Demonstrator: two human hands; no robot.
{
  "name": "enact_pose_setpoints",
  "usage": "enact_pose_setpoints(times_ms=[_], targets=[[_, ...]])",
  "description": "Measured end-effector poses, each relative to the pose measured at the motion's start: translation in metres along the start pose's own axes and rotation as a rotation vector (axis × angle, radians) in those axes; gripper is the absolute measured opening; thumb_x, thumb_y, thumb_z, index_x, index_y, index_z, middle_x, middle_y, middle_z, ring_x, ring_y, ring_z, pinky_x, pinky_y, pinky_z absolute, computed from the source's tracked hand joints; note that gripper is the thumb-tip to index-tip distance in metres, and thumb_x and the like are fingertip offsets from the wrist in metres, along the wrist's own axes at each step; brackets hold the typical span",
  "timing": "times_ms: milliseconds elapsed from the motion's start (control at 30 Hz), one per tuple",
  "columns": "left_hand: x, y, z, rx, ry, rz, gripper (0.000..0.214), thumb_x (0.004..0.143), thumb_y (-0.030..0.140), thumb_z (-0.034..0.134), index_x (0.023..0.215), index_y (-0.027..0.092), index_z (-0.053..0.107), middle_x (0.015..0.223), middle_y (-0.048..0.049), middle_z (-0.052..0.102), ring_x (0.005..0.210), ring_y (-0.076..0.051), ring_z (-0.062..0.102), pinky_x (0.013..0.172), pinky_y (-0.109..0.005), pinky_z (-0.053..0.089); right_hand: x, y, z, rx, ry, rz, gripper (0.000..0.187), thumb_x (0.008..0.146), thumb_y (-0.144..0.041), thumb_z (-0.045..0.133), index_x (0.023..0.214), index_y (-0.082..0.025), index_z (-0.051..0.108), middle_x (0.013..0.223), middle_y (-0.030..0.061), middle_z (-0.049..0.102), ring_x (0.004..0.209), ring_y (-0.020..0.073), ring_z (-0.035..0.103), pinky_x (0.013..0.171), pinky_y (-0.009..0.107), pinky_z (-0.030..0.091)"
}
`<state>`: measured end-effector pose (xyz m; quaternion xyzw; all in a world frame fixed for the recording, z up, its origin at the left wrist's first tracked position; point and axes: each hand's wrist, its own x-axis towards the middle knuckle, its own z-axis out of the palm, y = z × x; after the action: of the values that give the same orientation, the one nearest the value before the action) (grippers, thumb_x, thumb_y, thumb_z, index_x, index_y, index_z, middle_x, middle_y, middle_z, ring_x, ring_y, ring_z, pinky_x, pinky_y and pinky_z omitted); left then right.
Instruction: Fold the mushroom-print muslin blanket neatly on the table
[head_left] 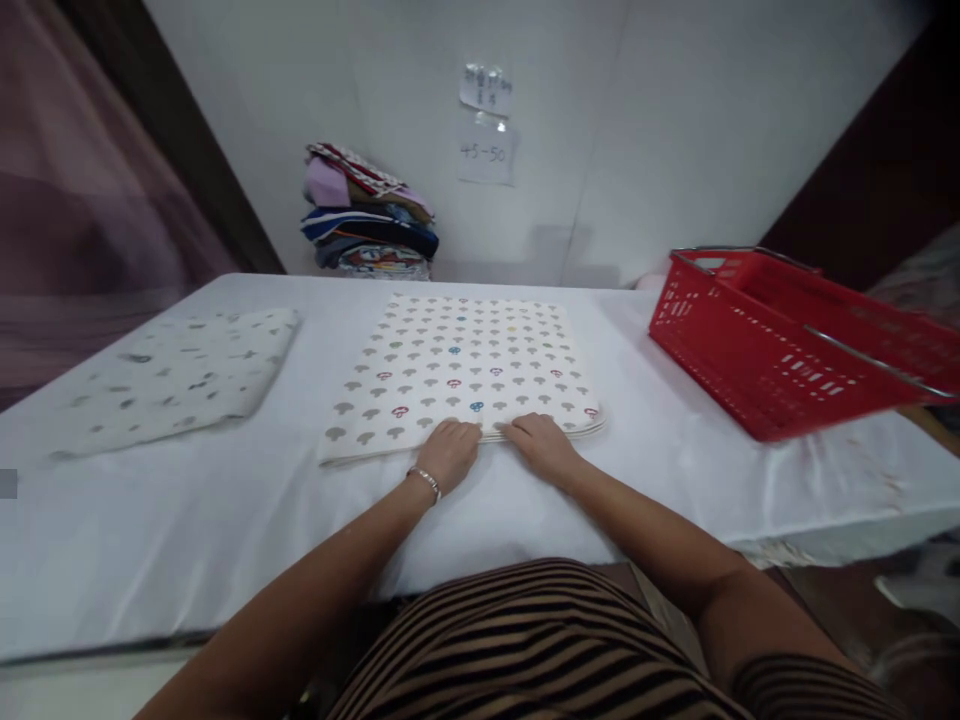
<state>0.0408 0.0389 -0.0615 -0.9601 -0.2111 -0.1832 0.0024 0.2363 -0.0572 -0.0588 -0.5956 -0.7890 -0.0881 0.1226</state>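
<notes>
- The mushroom-print cloth [472, 345] lies folded and flat at the middle of the white-covered worktop [195, 530], directly in front of the person; its layers show along the near edge, most clearly at the rounded near right corner.
- Print noted: rows of grey mushrooms on an off-white ground, with single ones in red, blue, teal and yellow.
- The left hand [451, 452] rests at the middle of the near edge, fingers bent onto it; the thumb is hidden, so whether it pinches the layers cannot be told.
- A bracelet [426, 482] sits on the left wrist.
- The right hand [543, 447] touches the same edge just right of the left hand, a narrow gap between the two; fingers lie over the fabric, and a firm grasp can be neither confirmed nor ruled out.
- A second printed cloth [187, 375], off-white with small dark motifs, lies to the left, apart from the first.
- A red basket [720, 340] with metal handles stands at the right end of the worktop.
- A pile of folded fabrics [367, 220] in mixed colours sits at the back, by the wall [660, 130].
- Two paper notices are fixed to the wall, one above the other; the lower note [486, 153] reads "45-50".
</notes>
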Motion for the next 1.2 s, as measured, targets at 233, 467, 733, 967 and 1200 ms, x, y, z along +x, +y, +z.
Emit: enact_pose_setpoints(times_ms=[233, 467, 733, 967, 1200], targets=[[0.004, -0.006, 0.003, 0.002, 0.000, 0.031, 0.030, 0.081, 0.010, 0.044, 0.109, 0.012, 0.056, 0.092, -0.0104, 0.065, 0.084, -0.024, 0.059, 0.080, -0.039, 0.046, -0.016, 0.021, -0.010, -0.056, -0.037, 0.043, 0.033, 0.091, -0.013, 0.042, 0.123, -0.018, 0.050, 0.109, 0.0076, 0.060, 0.093, 0.0195, 0.049, 0.079, 0.032, 0.036], [0.009, -0.009, -0.003, -0.017, -0.095, 0.031, 0.026, 0.082, 0.011, 0.044, 0.103, 0.015, 0.060, 0.098, -0.0093, 0.065, 0.089, -0.022, 0.058, 0.082, -0.037, 0.046, -0.045, 0.059, -0.013, -0.080, 0.023, 0.071, 0.034, 0.090, -0.009, 0.038, 0.122, -0.016, 0.050, 0.113, 0.0112, 0.058, 0.099, 0.0217, 0.050, 0.084, 0.035, 0.040], [0.010, -0.006, -0.008, -0.063, -0.130, 0.020, 0.027, 0.083, 0.011, 0.044, 0.104, 0.017, 0.060, 0.098, -0.0065, 0.065, 0.091, -0.020, 0.058, 0.083, -0.035, 0.046, -0.066, 0.080, -0.029, -0.028, 0.112, 0.092, 0.024, 0.083, -0.006, 0.038, 0.095, -0.015, 0.057, 0.096, 0.0111, 0.058, 0.089, 0.0208, 0.049, 0.078, 0.033, 0.040], [0.009, -0.005, -0.002, -0.041, -0.110, 0.082, 0.026, 0.082, 0.011, 0.045, 0.102, 0.015, 0.061, 0.097, -0.0083, 0.064, 0.088, -0.022, 0.057, 0.081, -0.037, 0.047, -0.066, 0.086, -0.031, 0.018, 0.011, 0.041, 0.030, 0.075, -0.001, 0.041, 0.094, -0.017, 0.057, 0.089, 0.0066, 0.060, 0.086, 0.0184, 0.049, 0.080, 0.032, 0.033], [0.005, -0.003, 0.000, -0.029, -0.031, 0.100, 0.028, 0.084, 0.011, 0.043, 0.107, 0.015, 0.058, 0.097, -0.0095, 0.065, 0.089, -0.022, 0.058, 0.082, -0.038, 0.047, -0.066, 0.084, -0.030, 0.037, 0.049, 0.047, 0.030, 0.075, -0.002, 0.040, 0.095, -0.016, 0.058, 0.087, 0.0071, 0.062, 0.086, 0.0191, 0.051, 0.079, 0.032, 0.032]])
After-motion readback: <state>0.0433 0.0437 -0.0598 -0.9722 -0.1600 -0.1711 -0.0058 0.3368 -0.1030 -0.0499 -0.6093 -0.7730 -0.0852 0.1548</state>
